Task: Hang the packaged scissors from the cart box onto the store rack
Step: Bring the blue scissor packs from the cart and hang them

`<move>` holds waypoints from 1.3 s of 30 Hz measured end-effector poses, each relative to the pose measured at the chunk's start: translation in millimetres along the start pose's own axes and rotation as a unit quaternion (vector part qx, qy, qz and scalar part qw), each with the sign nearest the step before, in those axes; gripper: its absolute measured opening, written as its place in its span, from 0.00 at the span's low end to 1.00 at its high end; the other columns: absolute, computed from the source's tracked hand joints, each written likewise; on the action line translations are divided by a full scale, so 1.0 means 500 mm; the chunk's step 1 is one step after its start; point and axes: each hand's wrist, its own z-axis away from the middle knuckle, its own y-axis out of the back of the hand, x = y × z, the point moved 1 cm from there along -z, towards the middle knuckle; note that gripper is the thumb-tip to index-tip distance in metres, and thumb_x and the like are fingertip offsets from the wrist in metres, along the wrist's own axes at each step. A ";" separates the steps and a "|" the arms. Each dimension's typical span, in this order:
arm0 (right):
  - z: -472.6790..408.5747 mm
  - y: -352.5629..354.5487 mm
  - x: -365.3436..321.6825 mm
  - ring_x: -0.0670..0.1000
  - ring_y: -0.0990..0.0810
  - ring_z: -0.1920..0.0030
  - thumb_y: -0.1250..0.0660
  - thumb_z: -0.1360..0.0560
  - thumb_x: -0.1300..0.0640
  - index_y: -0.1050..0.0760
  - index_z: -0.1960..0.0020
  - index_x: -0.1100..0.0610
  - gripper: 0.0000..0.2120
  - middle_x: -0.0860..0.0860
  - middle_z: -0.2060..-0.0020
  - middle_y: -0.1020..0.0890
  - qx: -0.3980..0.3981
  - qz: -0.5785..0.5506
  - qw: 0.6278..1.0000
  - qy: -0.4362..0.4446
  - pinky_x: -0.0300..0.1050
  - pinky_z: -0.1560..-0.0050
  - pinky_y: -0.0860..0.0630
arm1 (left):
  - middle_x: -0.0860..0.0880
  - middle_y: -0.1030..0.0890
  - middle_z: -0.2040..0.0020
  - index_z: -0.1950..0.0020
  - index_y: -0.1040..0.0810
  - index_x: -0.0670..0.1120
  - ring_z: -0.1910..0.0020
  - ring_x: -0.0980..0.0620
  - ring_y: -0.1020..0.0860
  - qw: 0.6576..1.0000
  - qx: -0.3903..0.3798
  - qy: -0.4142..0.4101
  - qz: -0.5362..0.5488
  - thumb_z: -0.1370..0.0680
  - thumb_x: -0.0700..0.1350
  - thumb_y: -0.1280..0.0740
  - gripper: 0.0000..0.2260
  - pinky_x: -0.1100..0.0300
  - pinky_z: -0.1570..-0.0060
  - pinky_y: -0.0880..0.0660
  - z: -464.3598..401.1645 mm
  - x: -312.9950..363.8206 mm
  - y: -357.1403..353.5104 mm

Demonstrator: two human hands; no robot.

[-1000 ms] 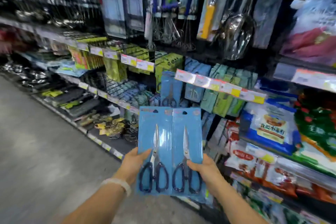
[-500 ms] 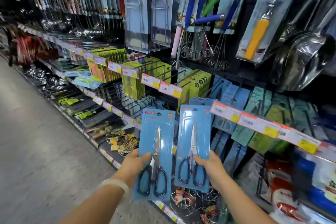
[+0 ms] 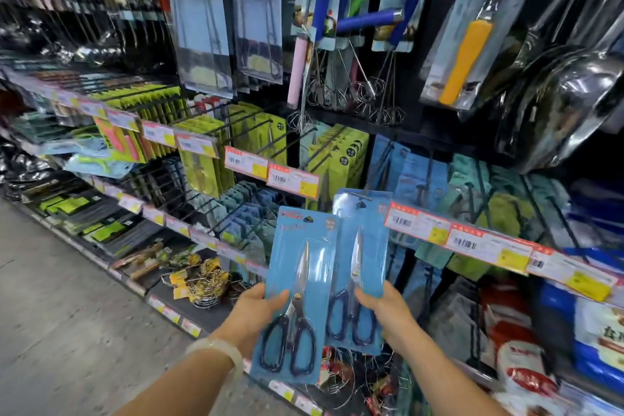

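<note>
Two blue cards of packaged scissors are held up in front of the store rack. My left hand (image 3: 258,307) grips the left scissors pack (image 3: 299,284) at its lower left edge, thumb on the front. My right hand (image 3: 385,306) grips the right scissors pack (image 3: 363,246) at its lower right; that card's top hole is at the tip of a black rack hook (image 3: 359,194). More blue scissors packs (image 3: 410,176) hang behind on the same row. The cart box is out of view.
A price-tag rail (image 3: 472,243) runs rightward beside the right pack. Yellow-green packs (image 3: 334,152) hang to the upper left, whisks (image 3: 351,91) and steel scoops (image 3: 557,98) above. Wire items lie on the lower shelf (image 3: 199,280). The aisle floor (image 3: 50,297) lies left.
The two packs have separated and moved closer to the rack; the right one has risen until its top reaches a hook. The view has shifted toward the shelves.
</note>
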 end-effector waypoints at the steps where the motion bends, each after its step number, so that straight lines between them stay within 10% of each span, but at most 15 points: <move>1: -0.002 -0.003 -0.006 0.49 0.22 0.50 0.35 0.23 0.57 0.29 0.39 0.57 0.14 0.52 0.45 0.21 0.007 0.005 1.000 -0.015 0.43 0.52 0.25 | 0.41 0.18 0.52 0.47 0.21 0.40 0.55 0.45 0.21 1.000 -0.006 0.001 -0.008 0.22 0.38 0.34 0.06 0.52 0.51 0.23 -0.008 0.002 0.002; 7: -0.019 -0.015 -0.021 0.61 0.33 0.32 0.43 0.22 0.41 0.42 0.28 0.63 0.33 0.60 0.30 0.33 0.133 0.170 0.972 -0.095 0.54 0.32 0.34 | 0.41 0.16 0.51 0.47 0.21 0.41 0.59 0.48 0.19 0.996 -0.062 0.021 -0.059 0.22 0.37 0.35 0.06 0.58 0.62 0.22 -0.047 0.011 0.019; 10: 0.016 -0.038 -0.050 0.55 0.26 0.37 0.40 0.23 0.42 0.31 0.35 0.58 0.24 0.55 0.38 0.25 0.093 0.106 0.989 -0.039 0.46 0.41 0.29 | 0.45 0.15 0.55 0.49 0.20 0.41 0.61 0.51 0.17 0.993 -0.084 0.028 -0.073 0.22 0.35 0.36 0.06 0.62 0.63 0.21 -0.066 0.009 0.018; 14: 0.065 -0.088 -0.083 0.50 0.18 0.51 0.35 0.23 0.56 0.26 0.49 0.53 0.03 0.52 0.49 0.17 -0.018 0.045 0.999 0.012 0.46 0.47 0.21 | 0.44 0.16 0.48 0.42 0.20 0.42 0.45 0.42 0.19 0.984 -0.145 0.018 -0.102 0.22 0.37 0.34 0.10 0.44 0.40 0.25 -0.093 0.014 -0.003; 19: 0.071 -0.084 -0.100 0.51 0.19 0.53 0.37 0.24 0.67 0.27 0.50 0.57 0.06 0.56 0.50 0.18 0.066 0.036 0.994 0.080 0.48 0.47 0.21 | 0.46 0.16 0.55 0.51 0.20 0.43 0.61 0.54 0.18 0.980 -0.126 -0.027 -0.149 0.23 0.39 0.33 0.03 0.62 0.60 0.21 -0.120 0.028 -0.050; 23: 0.059 -0.058 -0.118 0.52 0.19 0.50 0.37 0.23 0.64 0.26 0.48 0.57 0.06 0.53 0.51 0.19 0.091 0.041 0.991 0.087 0.56 0.43 0.22 | 0.46 0.17 0.55 0.53 0.23 0.45 0.57 0.49 0.19 0.964 -0.099 -0.090 -0.231 0.24 0.43 0.32 0.03 0.53 0.54 0.20 -0.134 0.057 -0.083; 28: 0.029 -0.042 -0.134 0.54 0.20 0.48 0.36 0.23 0.63 0.27 0.48 0.53 0.07 0.54 0.48 0.19 0.114 0.076 0.987 0.079 0.55 0.41 0.23 | 0.50 0.23 0.62 0.59 0.28 0.46 0.64 0.54 0.24 0.953 -0.081 -0.109 -0.271 0.23 0.43 0.33 0.07 0.64 0.66 0.28 -0.149 0.079 -0.117; 39: -0.032 -0.030 -0.121 0.56 0.21 0.52 0.38 0.22 0.56 0.31 0.49 0.54 0.04 0.56 0.55 0.22 0.150 0.191 0.970 0.020 0.50 0.49 0.23 | 0.46 0.22 0.51 0.44 0.26 0.41 0.53 0.47 0.22 0.935 -0.099 -0.080 -0.330 0.20 0.46 0.37 0.10 0.58 0.55 0.26 -0.206 0.072 -0.145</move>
